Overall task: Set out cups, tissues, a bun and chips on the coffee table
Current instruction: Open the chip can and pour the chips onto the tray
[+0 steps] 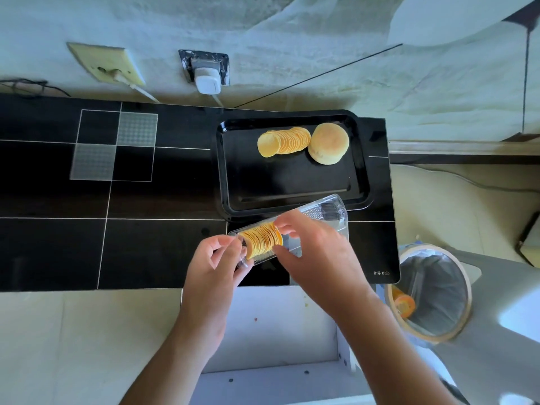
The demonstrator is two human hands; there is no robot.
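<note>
We see left hand pinching the clear chip tray end, right hand fingers curled on its chips, black tray at 12 o'clock.

Both forearms bare, reaching forward and up from the lower edge, converging toward the middle. Left hand with wrist straight, back toward the camera, thumb and curled fingers pinching the near end of the clear chip tray. Right hand angled in from the right, palm down, thumb below and fingers curled over the top, closing on the end of the chip stack. Hands close together, not touching
</note>
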